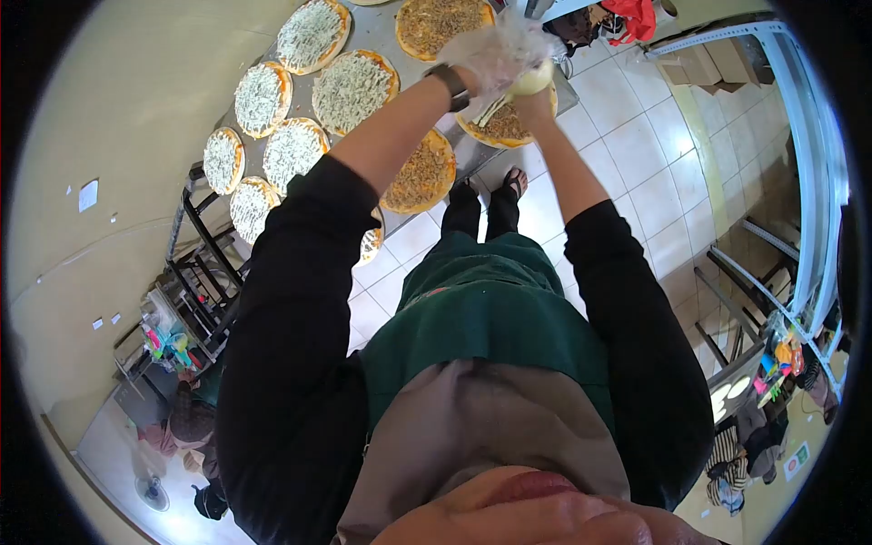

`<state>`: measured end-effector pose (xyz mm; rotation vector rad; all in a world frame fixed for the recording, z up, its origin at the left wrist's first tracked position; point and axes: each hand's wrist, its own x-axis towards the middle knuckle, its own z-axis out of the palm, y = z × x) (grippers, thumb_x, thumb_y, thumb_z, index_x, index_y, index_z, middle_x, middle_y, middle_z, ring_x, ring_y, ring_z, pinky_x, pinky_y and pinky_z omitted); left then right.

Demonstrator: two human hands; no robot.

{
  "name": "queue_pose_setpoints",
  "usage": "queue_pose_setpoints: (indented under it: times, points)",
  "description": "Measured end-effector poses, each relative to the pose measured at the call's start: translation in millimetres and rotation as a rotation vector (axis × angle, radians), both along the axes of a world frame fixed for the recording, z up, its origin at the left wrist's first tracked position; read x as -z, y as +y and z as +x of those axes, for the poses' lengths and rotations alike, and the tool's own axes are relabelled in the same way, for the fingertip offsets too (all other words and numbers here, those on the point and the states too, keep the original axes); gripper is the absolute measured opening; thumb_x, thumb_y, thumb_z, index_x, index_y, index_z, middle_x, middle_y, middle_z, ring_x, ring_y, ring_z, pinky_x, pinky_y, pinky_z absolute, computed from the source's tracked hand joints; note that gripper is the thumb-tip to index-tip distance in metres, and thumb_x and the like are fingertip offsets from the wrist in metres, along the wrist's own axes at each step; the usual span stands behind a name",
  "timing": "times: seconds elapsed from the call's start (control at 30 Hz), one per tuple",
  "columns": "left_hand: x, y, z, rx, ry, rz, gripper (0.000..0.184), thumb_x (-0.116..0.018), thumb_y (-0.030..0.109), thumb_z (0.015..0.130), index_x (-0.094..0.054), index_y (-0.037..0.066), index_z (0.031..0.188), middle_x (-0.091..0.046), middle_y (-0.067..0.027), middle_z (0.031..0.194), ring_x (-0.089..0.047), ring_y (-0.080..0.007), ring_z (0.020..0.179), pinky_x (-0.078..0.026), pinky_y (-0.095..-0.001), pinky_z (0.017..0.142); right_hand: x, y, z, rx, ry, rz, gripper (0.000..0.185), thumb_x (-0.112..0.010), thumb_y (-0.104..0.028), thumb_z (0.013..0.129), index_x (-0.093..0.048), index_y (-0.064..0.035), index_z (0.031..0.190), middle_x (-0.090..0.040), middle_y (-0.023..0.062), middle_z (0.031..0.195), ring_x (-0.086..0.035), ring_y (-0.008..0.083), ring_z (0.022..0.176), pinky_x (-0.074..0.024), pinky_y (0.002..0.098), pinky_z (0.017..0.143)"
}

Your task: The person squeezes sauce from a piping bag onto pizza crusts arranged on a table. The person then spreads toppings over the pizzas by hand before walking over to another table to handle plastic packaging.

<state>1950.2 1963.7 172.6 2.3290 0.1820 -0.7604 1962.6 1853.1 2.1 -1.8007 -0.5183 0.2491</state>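
My left hand point(495, 65), at the end of the arm with a dark wristband, is closed in crumpled clear plastic. My right hand point(536, 102) is wrapped round a rounded, pale-yellow filled bag point(532, 80) that adjoins this plastic. Both hands are close together above a round pizza point(513, 133) with brown topping, which bears a few white stripes. Another brown-topped pizza point(423, 173) lies nearer my body, and one point(442, 25) lies beyond my left wrist. Several pizzas covered in white topping point(354, 91) lie to the left.
The pizzas rest on a grey metal table point(468, 154). Dark metal frames point(204, 241) stand at the left. A light-blue metal rack point(799, 154) and cardboard boxes point(708, 64) are at the right. A person point(191, 413) is at the lower left.
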Motion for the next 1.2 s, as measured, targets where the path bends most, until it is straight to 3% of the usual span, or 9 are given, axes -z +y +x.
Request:
queue_pose_setpoints:
  times: [0.17,0.23,0.33,0.5,0.57,0.67,0.87,0.97,1.2]
  points:
    - [38.4,6.0,36.6,0.042,0.073,-0.02,0.052,-0.042,0.028,0.082,-0.027,0.019,0.131,-0.027,-0.0083,0.135,-0.02,-0.0252,0.125,-0.015,-0.0317,0.105,-0.5,-8.4,71.5,-0.007,0.226,0.312,0.044,-0.055,0.002,0.072,-0.042,-0.0026,0.114,-0.052,0.006,0.102,-0.051,0.0162,0.092,-0.0415,0.0277,0.08]
    - [73.7,16.7,31.4,0.292,-0.889,0.209,0.03,-0.043,0.027,0.081,-0.056,0.007,0.099,-0.059,-0.0122,0.093,-0.056,-0.0268,0.085,-0.044,-0.0358,0.074,-2.4,-14.4,58.7,-0.051,0.089,-0.002,0.046,-0.056,0.002,0.072,-0.041,-0.0023,0.116,-0.052,0.0062,0.105,-0.05,0.0166,0.094,-0.0413,0.028,0.08]
    - [54.3,28.6,-26.2,0.478,-1.081,0.391,0.041,-0.046,0.011,0.076,-0.041,0.011,0.116,-0.049,-0.0117,0.108,-0.048,-0.0245,0.1,-0.037,-0.0353,0.087,1.0,0.7,-18.9,0.012,0.182,0.165,0.056,-0.057,0.001,0.072,-0.034,-0.0021,0.122,-0.048,0.0076,0.111,-0.048,0.018,0.101,-0.0398,0.029,0.083]
    - [75.1,24.7,-25.6,-0.219,-0.548,-0.562,0.036,-0.045,0.015,0.076,-0.044,0.009,0.112,-0.051,-0.0109,0.105,-0.051,-0.0247,0.095,-0.035,-0.0357,0.088,-13.8,2.5,-19.3,-0.027,0.018,0.06,0.058,-0.061,-0.004,0.071,-0.034,-0.0025,0.122,-0.048,0.0065,0.112,-0.048,0.0164,0.102,-0.0398,0.0279,0.083]
    - [98.5,36.0,15.5,0.477,-0.979,0.257,0.04,-0.048,0.025,0.081,-0.041,0.008,0.116,-0.052,-0.0067,0.095,-0.05,-0.0173,0.088,-0.041,-0.0279,0.076,-12.4,-8.1,22.3,0.015,0.035,0.012,0.044,-0.061,-0.007,0.071,-0.045,-0.0024,0.111,-0.051,0.0069,0.105,-0.049,0.0185,0.096,-0.0391,0.0307,0.083]
    - [107.3,27.5,35.1,-0.009,-0.395,-0.061,0.039,-0.049,0.017,0.074,-0.048,0.011,0.112,-0.054,-0.0117,0.099,-0.053,-0.0223,0.093,-0.038,-0.0346,0.086,2.1,-12.7,68.6,-0.022,-0.035,0.039,0.033,-0.058,-0.006,0.074,-0.048,-0.0027,0.105,-0.056,0.0052,0.096,-0.053,0.0173,0.088,-0.0433,0.0293,0.077]
    - [61.1,20.3,-5.2,0.536,-0.931,0.432,0.044,-0.046,0.013,0.075,-0.044,0.012,0.118,-0.052,-0.0106,0.103,-0.051,-0.0263,0.096,-0.042,-0.0367,0.081,6.3,-2.1,-30.8,0.064,0.103,0.079,0.051,-0.059,0.002,0.068,-0.04,-0.0047,0.116,-0.048,0.0065,0.113,-0.048,0.0175,0.103,-0.0401,0.0292,0.086]
    - [78.4,10.3,-11.7,0.616,-0.893,0.605,0.041,-0.046,0.015,0.074,-0.044,0.011,0.115,-0.051,-0.0084,0.101,-0.049,-0.021,0.092,-0.043,-0.0319,0.073,11.0,-4.9,-30.9,-0.011,-0.52,-0.21,0.05,-0.058,0.002,0.069,-0.041,-0.005,0.116,-0.045,0.0067,0.116,-0.045,0.0179,0.107,-0.0379,0.03,0.089]
    - [68.3,14.5,-19.1,0.584,-0.903,0.417,0.043,-0.044,0.012,0.076,-0.042,0.012,0.118,-0.046,-0.0119,0.11,-0.047,-0.0254,0.098,-0.043,-0.0345,0.077,0.9,-29.5,59.7,-0.08,0.077,-0.174,0.036,-0.061,-0.003,0.065,-0.054,-0.0045,0.1,-0.055,0.0097,0.101,-0.05,0.0243,0.098,-0.0399,0.0364,0.083]
